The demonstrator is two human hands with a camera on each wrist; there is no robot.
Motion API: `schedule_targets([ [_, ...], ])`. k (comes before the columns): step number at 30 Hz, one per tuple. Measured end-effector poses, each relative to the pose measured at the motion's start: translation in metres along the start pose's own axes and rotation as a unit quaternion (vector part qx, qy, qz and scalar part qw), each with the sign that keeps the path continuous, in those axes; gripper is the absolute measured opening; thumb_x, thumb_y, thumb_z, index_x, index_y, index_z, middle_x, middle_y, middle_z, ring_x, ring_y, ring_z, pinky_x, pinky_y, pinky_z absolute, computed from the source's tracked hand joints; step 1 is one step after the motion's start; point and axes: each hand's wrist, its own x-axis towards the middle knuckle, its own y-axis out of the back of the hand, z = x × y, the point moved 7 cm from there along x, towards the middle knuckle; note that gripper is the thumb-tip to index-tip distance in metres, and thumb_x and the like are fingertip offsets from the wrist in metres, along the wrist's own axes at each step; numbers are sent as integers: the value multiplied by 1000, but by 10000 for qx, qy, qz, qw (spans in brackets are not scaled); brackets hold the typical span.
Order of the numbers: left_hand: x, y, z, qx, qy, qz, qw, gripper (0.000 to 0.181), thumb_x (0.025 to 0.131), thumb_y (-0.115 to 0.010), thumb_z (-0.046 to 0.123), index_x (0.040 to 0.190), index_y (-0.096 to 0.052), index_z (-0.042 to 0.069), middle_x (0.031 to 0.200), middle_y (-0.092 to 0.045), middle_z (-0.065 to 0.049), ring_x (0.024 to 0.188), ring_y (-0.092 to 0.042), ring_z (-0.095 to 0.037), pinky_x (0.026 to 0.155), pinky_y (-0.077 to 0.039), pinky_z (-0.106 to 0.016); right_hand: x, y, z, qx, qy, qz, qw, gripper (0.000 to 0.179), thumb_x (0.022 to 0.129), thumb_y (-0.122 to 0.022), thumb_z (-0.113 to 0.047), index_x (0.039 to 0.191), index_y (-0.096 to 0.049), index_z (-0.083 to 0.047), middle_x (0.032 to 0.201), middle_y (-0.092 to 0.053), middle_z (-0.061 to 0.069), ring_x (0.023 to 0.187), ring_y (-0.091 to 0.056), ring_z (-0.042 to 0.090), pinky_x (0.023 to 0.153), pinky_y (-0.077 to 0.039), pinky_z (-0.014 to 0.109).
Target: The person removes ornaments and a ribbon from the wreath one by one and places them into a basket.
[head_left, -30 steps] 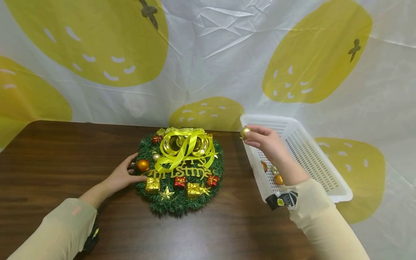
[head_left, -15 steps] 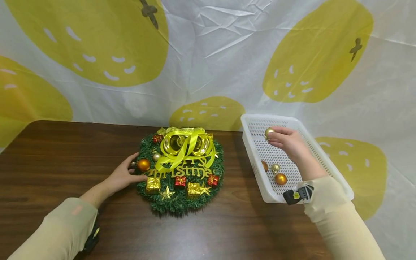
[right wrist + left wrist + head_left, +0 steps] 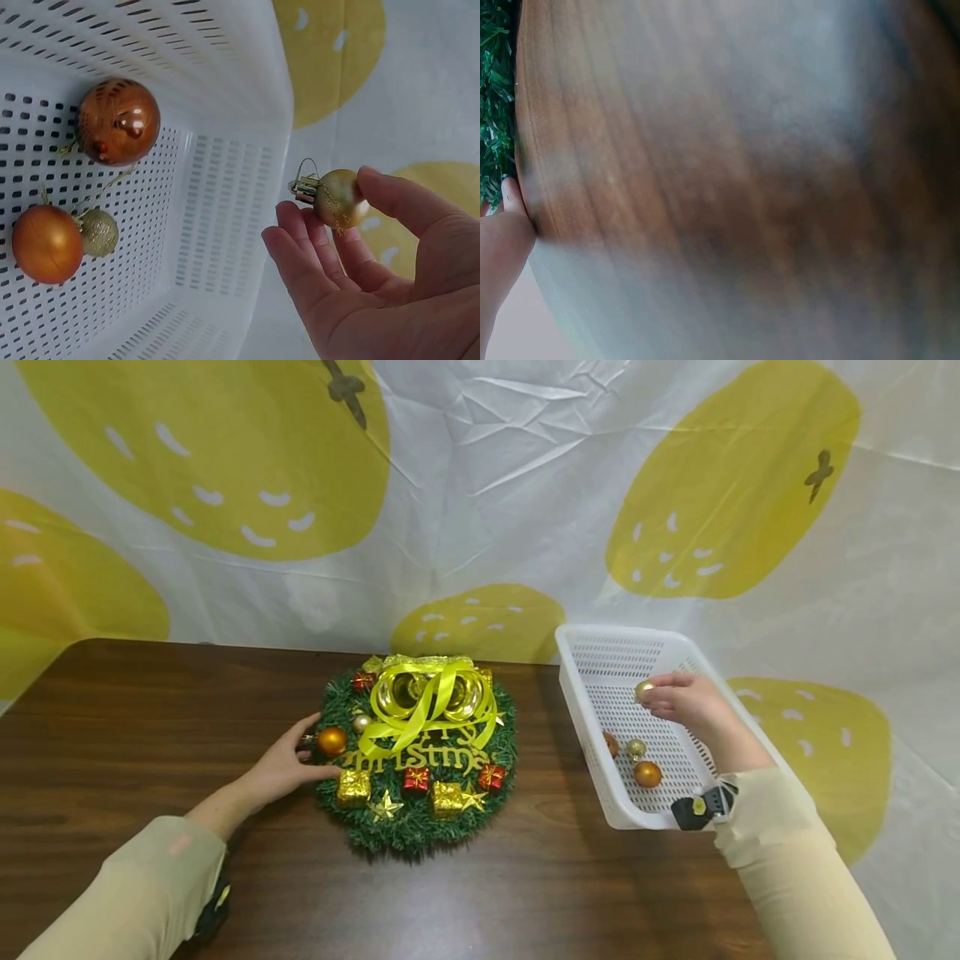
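While the right hand (image 3: 693, 703) pinches a small gold bauble (image 3: 341, 199) above the white basket (image 3: 611, 653), the left hand (image 3: 276, 768) touches the wreath (image 3: 408, 837) on the bench (image 3: 555, 885); whether that grip curls under the edge I can't quite tell. Yellow ribbon (image 3: 435, 693) partly covers the gold lettering (image 3: 420, 758). In the head view, the basket's wall partly hides a copper bauble (image 3: 118, 121); the right wrist view shows it whole.

The wreath (image 3: 420, 827) by the worktop's far edge looks prickly. The worktop (image 3: 540, 893) is shiny wood (smooth too). By the plastic basket's (image 3: 590, 760) left edge, the copper bauble (image 3: 118, 121) is glossy; the held gold bauble (image 3: 339, 198) looks duller.
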Motion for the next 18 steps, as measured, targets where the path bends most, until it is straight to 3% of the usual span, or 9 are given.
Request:
schedule_targets([
  [8,2,0,-2,-3,-34,-12,10000,103,82,-72,31,151,0,5,152,-5,-30,129,-30,-53,98,-40,-59,-4,9,8,-899,-336,324,9949,36,88,-61,-13,113,-50,11,69,-57,-16,66,-57,-4,67,-51,11],
  [13,1,0,-2,-6,-39,-15,10000,103,82,-72,32,151,0,5,153,-5,-30,129,-29,-53,98,-40,-58,-5,11,13,-1167,-456,349,9915,38,87,-63,-14,113,-51,12,72,-58,-14,68,-56,-3,69,-52,12],
  [18,1,0,-2,-26,-33,-33,10000,103,82,-72,32,151,0,5,153,-4,-30,129,-29,-53,98,-40,-59,-5,11,17,-1308,-493,330,9896,50,89,-60,-15,125,-45,15,94,-66,6,73,-59,-3,77,-54,18],
])
